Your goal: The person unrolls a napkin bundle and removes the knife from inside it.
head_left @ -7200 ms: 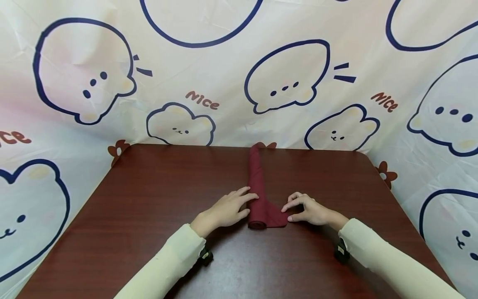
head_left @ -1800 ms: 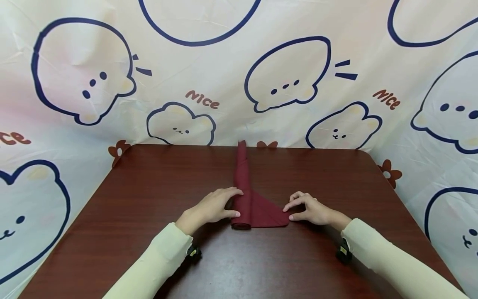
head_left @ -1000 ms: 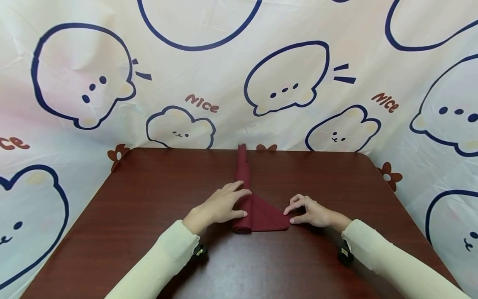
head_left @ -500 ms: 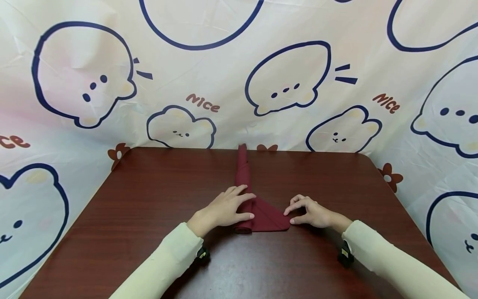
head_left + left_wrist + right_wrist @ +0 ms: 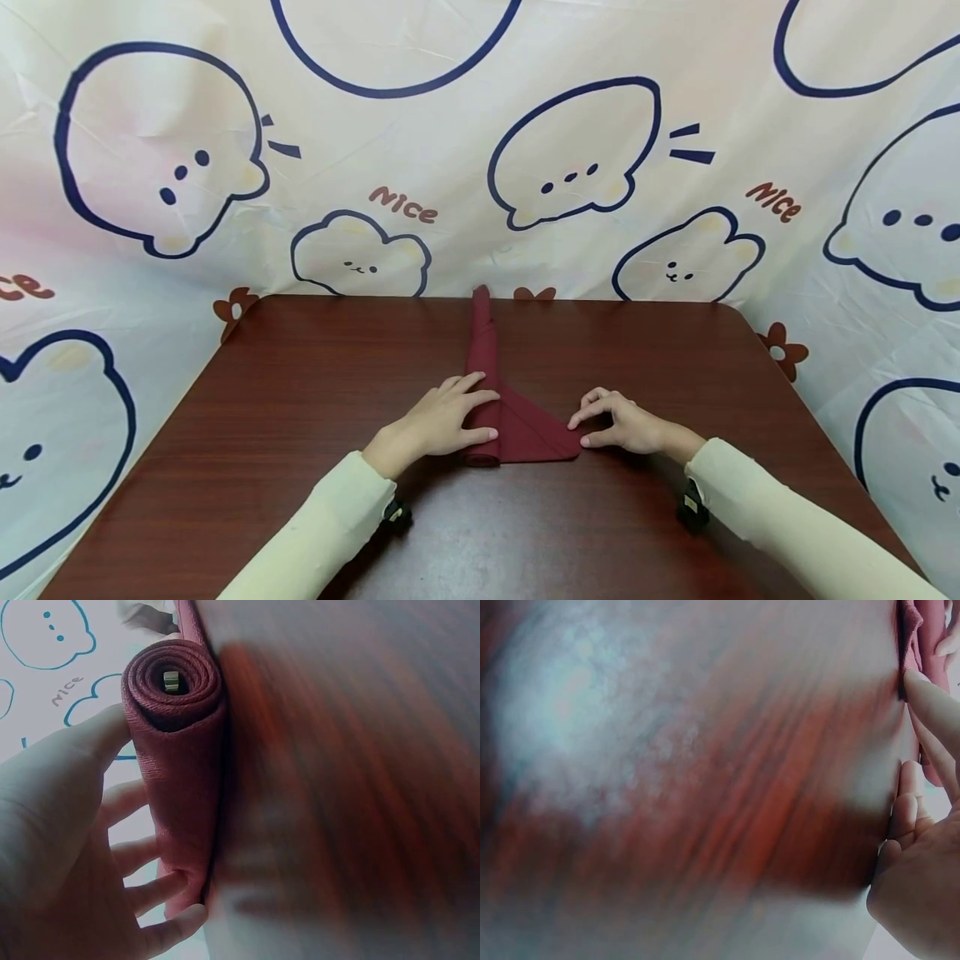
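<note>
My left hand lies against the red cloth roll, fingers spread across it, the roll's long axis running away from me; its loose flap reaches rightward to my right hand, which seems to pinch the corner, though the contact is partly hidden.

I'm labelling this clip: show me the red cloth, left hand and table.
Red cloth (image 5: pixel 186 776), left wrist view: side of its roll, below the coiled end.
Left hand (image 5: pixel 437 420), head view: back of the hand.
Table (image 5: pixel 645 354), head view: right part of its top.
</note>
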{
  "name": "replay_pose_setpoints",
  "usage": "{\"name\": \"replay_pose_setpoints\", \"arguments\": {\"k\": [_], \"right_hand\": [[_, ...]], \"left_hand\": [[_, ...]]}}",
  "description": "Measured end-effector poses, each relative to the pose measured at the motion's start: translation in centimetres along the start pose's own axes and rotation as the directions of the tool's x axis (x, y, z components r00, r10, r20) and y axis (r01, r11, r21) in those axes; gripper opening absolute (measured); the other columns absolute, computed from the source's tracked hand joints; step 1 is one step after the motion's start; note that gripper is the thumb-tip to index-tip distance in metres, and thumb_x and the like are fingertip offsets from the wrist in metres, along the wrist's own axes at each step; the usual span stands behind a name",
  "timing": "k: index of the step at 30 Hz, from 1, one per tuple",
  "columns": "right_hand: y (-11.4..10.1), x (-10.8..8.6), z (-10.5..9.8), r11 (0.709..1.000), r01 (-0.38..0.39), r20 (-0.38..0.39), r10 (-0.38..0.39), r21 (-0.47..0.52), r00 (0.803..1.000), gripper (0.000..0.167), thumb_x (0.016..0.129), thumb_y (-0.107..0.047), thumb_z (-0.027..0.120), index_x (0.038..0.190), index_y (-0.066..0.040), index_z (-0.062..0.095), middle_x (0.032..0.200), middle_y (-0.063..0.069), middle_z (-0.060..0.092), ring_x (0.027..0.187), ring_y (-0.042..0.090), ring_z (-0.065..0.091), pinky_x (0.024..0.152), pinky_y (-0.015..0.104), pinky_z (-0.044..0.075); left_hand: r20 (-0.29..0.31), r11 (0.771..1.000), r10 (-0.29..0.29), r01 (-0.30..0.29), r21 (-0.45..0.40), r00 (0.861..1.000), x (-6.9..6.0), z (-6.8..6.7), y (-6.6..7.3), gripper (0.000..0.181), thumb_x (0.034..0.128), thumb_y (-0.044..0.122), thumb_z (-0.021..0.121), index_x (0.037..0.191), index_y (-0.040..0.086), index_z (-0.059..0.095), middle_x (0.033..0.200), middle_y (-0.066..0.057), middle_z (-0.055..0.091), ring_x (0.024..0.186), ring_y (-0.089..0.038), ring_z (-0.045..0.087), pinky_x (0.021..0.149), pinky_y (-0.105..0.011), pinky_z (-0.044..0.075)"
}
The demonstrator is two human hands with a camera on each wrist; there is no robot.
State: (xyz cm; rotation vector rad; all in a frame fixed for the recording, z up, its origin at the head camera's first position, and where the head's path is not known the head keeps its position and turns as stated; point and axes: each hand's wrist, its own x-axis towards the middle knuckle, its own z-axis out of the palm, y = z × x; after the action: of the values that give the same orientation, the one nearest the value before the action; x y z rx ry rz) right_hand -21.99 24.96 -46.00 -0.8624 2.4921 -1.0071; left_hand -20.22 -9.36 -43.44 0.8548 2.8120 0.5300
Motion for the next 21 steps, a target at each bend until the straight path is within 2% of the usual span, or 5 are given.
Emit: {"name": "replay_pose_setpoints", "arguments": {"k": [15,21], "right_hand": [[-0.2,-0.1,0.0,1.000,-0.017,0.011,0.017,-0.002,1.000,0.020,0.088,-0.023,0.079,0.107,-0.020,0.077,0.117,0.005,0.054,0.114,0.022,0.046,0.094,0.049,0.035],[-0.1,0.0,-0.1,1.000,-0.013,0.016,0.013,0.003,1.000,0.020,0.088,-0.024,0.078,0.108,-0.020,0.077,0.118,0.005,0.054,0.115,0.022,0.046,0.095,0.046,0.035]], "left_hand": [[-0.024,0.999,-0.030,0.029,-0.045,0.999,-1.3,0.1,-1.0,0.058,0.0957,0.050,0.062,0.147,0.026,0.052,0.165,-0.008,0.034,0.148,-0.037,0.036,0.112,-0.065,0.036],[-0.028,0.999,-0.029,0.028,-0.042,0.999,-1.6,0.0,-1.3,0.059,0.0962,0.050,0.061,0.149,0.026,0.050,0.165,-0.008,0.033,0.148,-0.037,0.037,0.112,-0.065,0.036]]}}
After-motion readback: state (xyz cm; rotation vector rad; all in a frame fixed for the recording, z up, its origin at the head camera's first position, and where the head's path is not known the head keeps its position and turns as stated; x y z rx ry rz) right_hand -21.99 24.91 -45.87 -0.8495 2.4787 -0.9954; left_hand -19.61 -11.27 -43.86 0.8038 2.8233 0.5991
